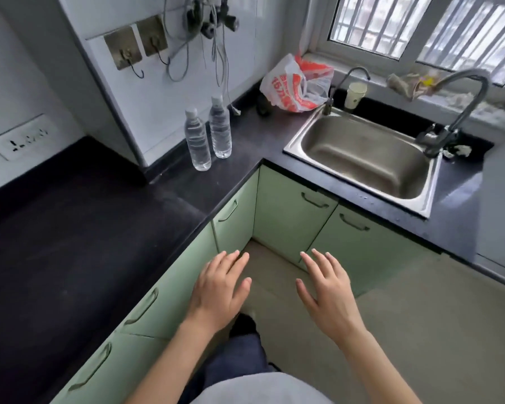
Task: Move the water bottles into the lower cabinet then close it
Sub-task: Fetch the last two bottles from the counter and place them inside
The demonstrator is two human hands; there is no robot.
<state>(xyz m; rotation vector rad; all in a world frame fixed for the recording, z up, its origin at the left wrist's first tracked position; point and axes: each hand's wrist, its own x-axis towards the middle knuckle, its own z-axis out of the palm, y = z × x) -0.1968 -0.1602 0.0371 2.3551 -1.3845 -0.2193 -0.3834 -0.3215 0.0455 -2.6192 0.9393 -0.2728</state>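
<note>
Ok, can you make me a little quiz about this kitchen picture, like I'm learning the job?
1. How many water bottles stand on the black counter?
2. True or false: the left hand is holding a bottle.
3. Where is the red-and-white plastic bag? A) hanging on a wall hook B) on the counter near the window C) on the floor

Key:
1. Two, upright and side by side.
2. False: the left hand and the right hand are both open and hold nothing.
3. B.
</note>
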